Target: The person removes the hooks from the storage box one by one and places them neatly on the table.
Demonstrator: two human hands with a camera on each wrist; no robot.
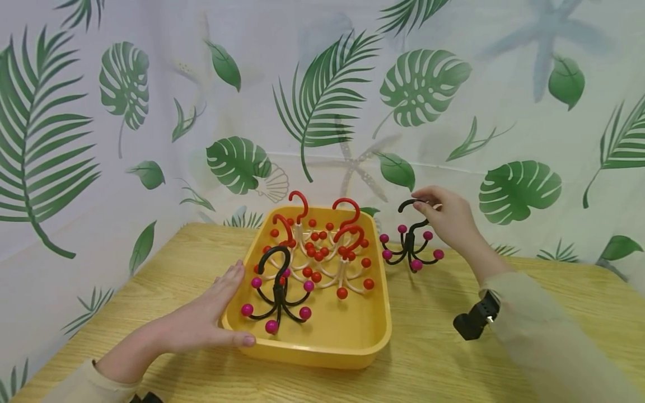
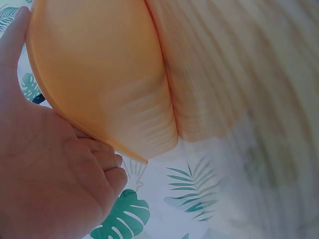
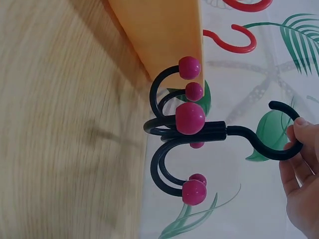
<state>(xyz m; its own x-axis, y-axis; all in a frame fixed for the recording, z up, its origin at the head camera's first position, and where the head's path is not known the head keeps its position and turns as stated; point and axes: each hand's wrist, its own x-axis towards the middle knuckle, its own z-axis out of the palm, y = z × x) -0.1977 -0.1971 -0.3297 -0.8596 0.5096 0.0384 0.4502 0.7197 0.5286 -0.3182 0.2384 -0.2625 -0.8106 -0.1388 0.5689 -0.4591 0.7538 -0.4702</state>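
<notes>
My right hand (image 1: 448, 215) pinches the curved top of a black hook hanger (image 3: 209, 130) between thumb and fingers. Several curved arms on this hanger end in pink balls. It hangs upright over the table just right of a yellow tray (image 1: 353, 351). My left hand (image 1: 201, 316) rests at the tray's near left corner, fingers stretched along the left rim and thumb on the front rim. Inside the tray, close to that hand, stands another black hanger (image 1: 279, 296) with pink balls. Behind it are several white hangers with red hooks (image 1: 346, 202) and red balls.
The tray stands on a wood-grain table (image 1: 428, 336). Behind and to the left hangs a white curtain (image 1: 191, 106) printed with green leaves, close to the table's back edge. A black strap with a small device (image 1: 476, 319) sits on my right wrist.
</notes>
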